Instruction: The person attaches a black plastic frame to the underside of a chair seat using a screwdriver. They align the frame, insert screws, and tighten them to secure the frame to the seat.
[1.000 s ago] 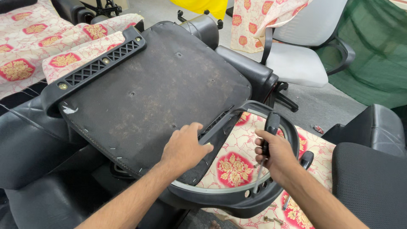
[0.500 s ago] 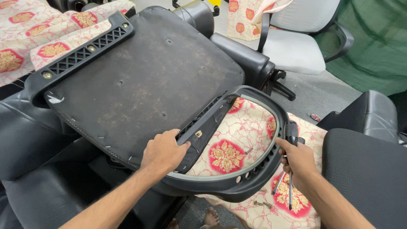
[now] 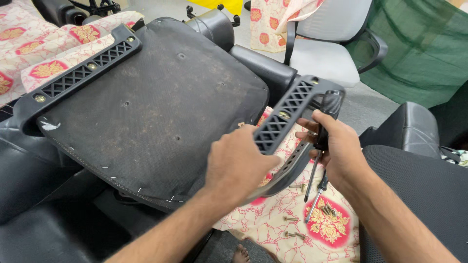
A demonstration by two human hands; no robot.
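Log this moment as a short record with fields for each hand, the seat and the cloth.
left hand: grips the detached black armrest at its lattice bracket
right hand: holds screwdrivers, black handle up, shafts down
seat base: upturned, dusty underside showing, second armrest bolted on
floral cloth: loose bolts lying on it

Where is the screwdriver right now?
In the head view, right of centre: the screwdriver is in the right hand, beside the black armrest.

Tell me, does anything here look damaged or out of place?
Yes. The upturned seat base is stained, with a torn white patch at its left corner. One armrest is off, in the left hand. Loose screws lie on the floral cloth.
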